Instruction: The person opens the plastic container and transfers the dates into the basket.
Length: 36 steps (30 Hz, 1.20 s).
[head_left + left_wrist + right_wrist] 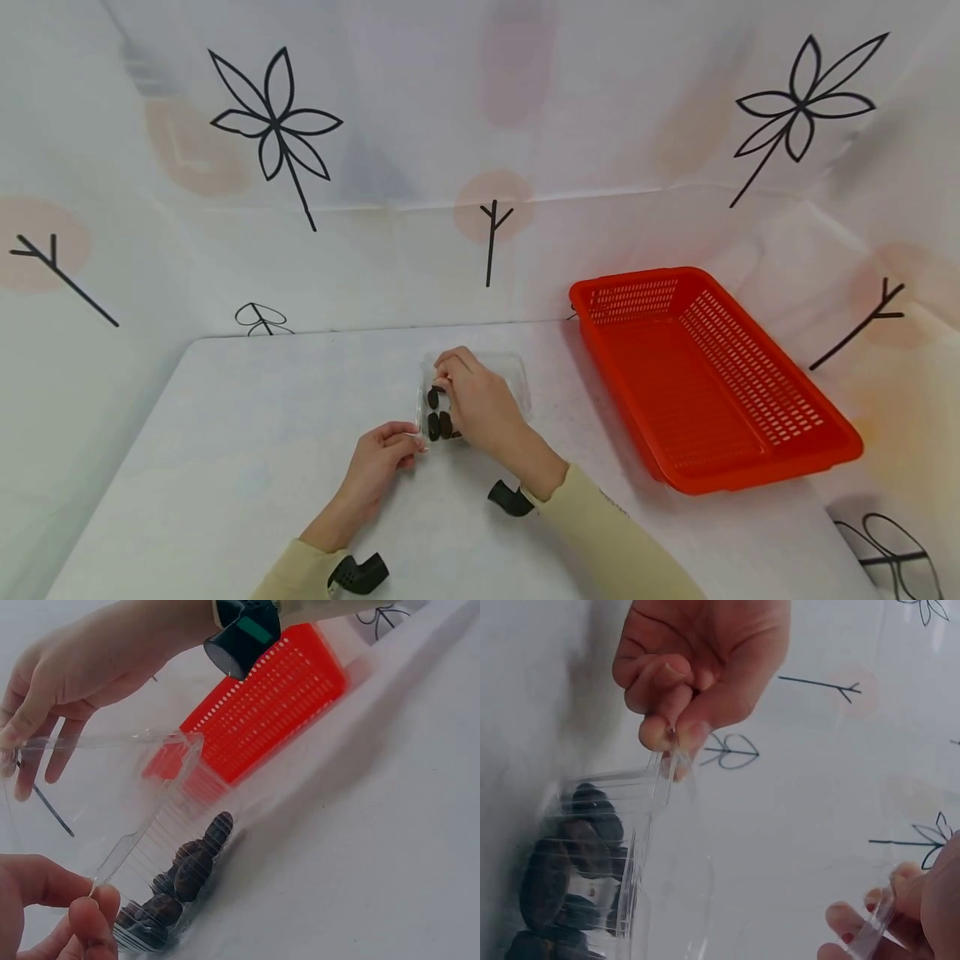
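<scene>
A clear plastic clamshell box [146, 840] stands on the white table, holding several dark brown, oval fruits that look like dates [433, 426]. They lie bunched low behind its ribbed wall [641, 817]. My left hand [381, 462] pinches the rim at the near left corner between thumb and fingertips. Above the box, my right hand [483, 404] pinches the edge of the raised clear lid [97, 742], with its thumb against the fingers. From the head, that hand hides part of the box and some of the fruits.
A red plastic basket [652, 417] with slotted sides stands to the right of the box. Behind the table [247, 433] hangs a pale cloth [405, 158] printed with leaf drawings. Each wrist wears a black device [362, 575].
</scene>
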### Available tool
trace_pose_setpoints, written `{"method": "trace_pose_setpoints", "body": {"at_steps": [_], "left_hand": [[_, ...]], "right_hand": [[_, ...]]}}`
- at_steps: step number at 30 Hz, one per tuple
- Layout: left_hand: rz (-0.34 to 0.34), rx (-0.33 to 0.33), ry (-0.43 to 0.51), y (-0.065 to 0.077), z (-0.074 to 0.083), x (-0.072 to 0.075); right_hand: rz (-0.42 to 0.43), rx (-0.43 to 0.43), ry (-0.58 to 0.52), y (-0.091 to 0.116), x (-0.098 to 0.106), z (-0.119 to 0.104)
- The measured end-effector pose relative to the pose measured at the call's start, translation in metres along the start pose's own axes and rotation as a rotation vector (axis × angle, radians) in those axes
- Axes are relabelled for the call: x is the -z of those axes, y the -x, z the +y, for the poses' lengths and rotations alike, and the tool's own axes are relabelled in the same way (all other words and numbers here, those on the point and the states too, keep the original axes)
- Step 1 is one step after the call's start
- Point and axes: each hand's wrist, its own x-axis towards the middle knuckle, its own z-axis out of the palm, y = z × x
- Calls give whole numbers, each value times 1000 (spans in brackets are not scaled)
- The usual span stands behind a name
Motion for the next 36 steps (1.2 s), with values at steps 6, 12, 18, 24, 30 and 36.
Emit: {"method": "trace_pose_setpoints", "body": {"at_steps": [6, 12, 18, 24, 30, 36], "left_hand": [[6, -5, -6, 1, 3, 1], [16, -10, 9, 1, 2, 4], [19, -11, 5, -1, 1, 4], [10, -28, -30, -2, 1, 2], [55, -115, -175, -2, 1, 3], [128, -315, -455, -1, 1, 4]], "right_hand": [[-62, 108, 148, 10, -15, -4], [-78, 189, 169, 25, -32, -6], [-57, 191, 96, 34, -32, -2], [96, 27, -26, 49, -16, 16], [253, -182, -90, 67, -1, 39], [343, -348, -133, 87, 3, 52]]}}
